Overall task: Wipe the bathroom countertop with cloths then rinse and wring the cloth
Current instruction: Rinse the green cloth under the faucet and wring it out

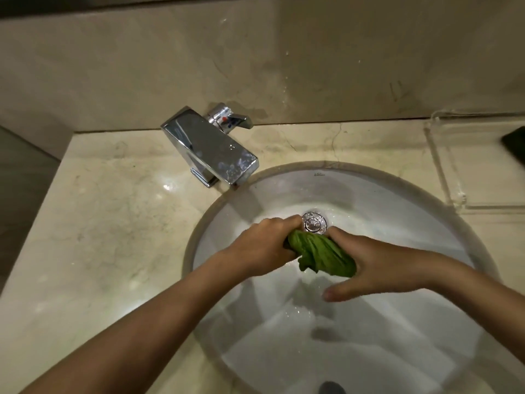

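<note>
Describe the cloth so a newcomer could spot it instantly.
Find the round white sink set in the marble countertop. Over its basin, beside the chrome drain, the left hand and right hand grip a twisted cloth, the only green thing here.

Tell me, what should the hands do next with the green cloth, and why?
Probably keep twisting. The left hand and right hand grip opposite ends of the green cloth, bunched into a roll over the sink near the drain. No water runs from the faucet, so wringing seems the step underway.
</note>
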